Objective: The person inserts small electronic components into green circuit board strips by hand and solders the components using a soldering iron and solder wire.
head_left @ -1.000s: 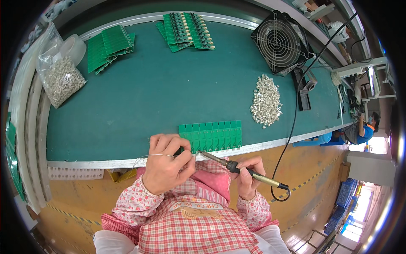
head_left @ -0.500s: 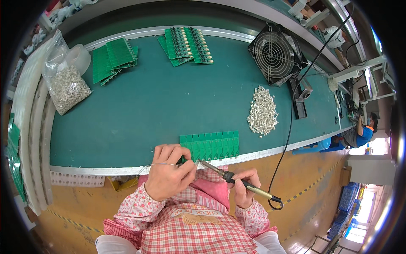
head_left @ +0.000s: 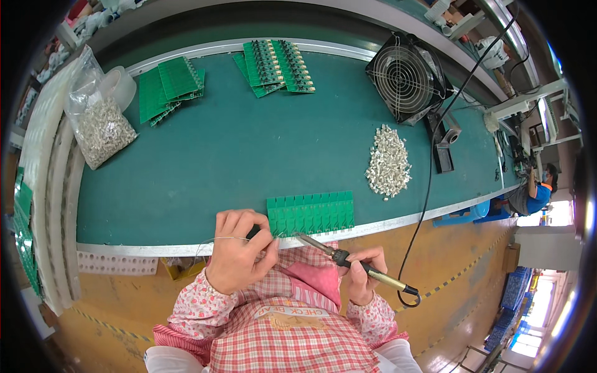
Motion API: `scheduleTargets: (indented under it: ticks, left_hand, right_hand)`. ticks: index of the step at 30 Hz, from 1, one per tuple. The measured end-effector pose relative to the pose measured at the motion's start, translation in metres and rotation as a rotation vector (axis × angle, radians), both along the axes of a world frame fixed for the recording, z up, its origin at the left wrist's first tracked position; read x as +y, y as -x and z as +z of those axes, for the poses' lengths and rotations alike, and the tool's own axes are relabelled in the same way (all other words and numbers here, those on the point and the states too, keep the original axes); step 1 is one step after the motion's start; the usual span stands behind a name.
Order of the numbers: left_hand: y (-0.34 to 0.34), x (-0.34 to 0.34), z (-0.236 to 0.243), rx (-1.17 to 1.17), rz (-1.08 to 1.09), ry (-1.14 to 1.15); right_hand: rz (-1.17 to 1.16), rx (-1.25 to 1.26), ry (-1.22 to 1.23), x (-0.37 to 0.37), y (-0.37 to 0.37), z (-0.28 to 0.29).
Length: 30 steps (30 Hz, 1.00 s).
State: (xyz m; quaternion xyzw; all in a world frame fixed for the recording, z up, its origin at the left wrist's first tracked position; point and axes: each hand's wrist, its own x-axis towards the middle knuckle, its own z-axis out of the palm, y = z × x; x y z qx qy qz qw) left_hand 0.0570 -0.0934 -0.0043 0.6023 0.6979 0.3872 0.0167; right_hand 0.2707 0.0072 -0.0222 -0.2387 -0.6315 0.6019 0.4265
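A green circuit board panel lies at the near edge of the green bench. My left hand pinches a thin solder wire just left of the panel's near corner. My right hand grips a soldering iron by its handle. The iron's tip points left and up, touching the panel's near edge close to the wire's end.
A heap of small metal parts lies right of the panel. A black fan stands at the back right. Stacks of green boards and populated boards lie at the back. A clear bag of metal parts sits at far left.
Both hands keep the same hold on wire and iron at the panel's near edge. The view has shifted slightly; the panel sits a little further right in the picture.
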Motion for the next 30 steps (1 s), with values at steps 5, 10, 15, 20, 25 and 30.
scheduleTargets:
  ticks: [5, 10, 15, 20, 25, 30]
  left_hand:
    - [0.0011, 0.001, -0.0009, 0.003, -0.051, 0.013]
    - [0.0014, 0.0, -0.0029, 0.026, -0.069, 0.05]
    - [0.0003, 0.0005, -0.0038, 0.046, -0.061, 0.045]
    - [-0.0006, 0.0028, 0.0001, 0.053, -0.048, 0.05]
    - [-0.0012, 0.0026, -0.0001, 0.064, -0.044, 0.046]
    - [-0.0022, 0.0027, -0.0008, 0.078, -0.026, 0.057]
  right_hand:
    - [0.048, -0.002, 0.015, -0.0014, 0.0063, -0.0038]
    - [0.052, -0.026, 0.075, -0.0024, 0.0076, -0.0048]
    - [0.058, 0.001, 0.055, -0.0013, 0.007, -0.0086]
    - [0.075, -0.01, 0.046, -0.0011, 0.0075, -0.0053]
    - [0.04, -0.023, 0.059, -0.003, 0.0097, -0.003]
    - [0.049, -0.008, 0.053, -0.0031, 0.01, -0.0039]
